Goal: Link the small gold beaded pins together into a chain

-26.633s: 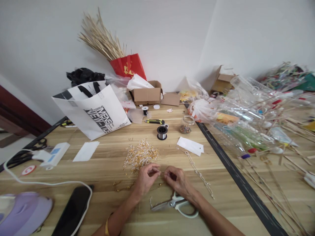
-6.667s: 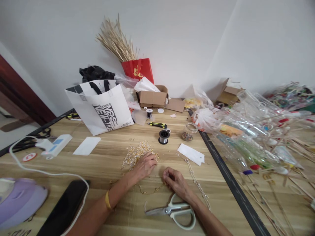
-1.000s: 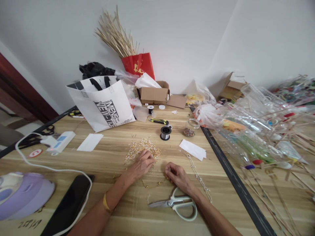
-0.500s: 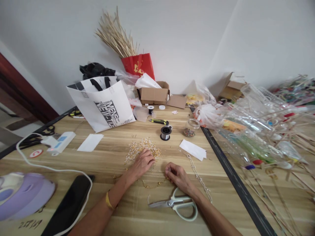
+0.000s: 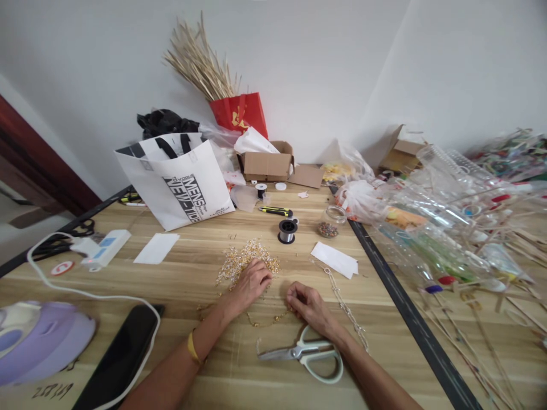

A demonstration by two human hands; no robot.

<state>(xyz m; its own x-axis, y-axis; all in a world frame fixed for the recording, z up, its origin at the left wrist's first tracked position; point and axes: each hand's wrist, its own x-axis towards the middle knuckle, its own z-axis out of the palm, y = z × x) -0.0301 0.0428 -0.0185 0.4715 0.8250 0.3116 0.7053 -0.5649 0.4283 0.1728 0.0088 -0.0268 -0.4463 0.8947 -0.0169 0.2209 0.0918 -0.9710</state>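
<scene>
My left hand (image 5: 253, 280) rests at the near right edge of a pile of small gold and clear beads (image 5: 241, 259). Its fingers are bent together; whatever is between the tips is hidden. To its right, my right hand (image 5: 308, 304) pinches the end of a gold beaded string (image 5: 256, 324), which trails left over the table below both hands. White-handled scissors (image 5: 321, 359) lie near my right wrist, blades pointing left. A silvery beaded chain (image 5: 344, 307) stretches along the table just right of that hand.
Beyond the beads stand a wire spool (image 5: 288, 231), a jar of beads (image 5: 331, 222) and a yellow-black cutter (image 5: 276, 211). White papers (image 5: 335, 259) flank the pile. At left lie a phone-like black slab (image 5: 119, 359) and a power strip (image 5: 106, 250); plastic bottles (image 5: 427, 245) crowd the right.
My left hand has shifted slightly to the right along the edge of the bead pile. My right hand stays in place with the beaded string.
</scene>
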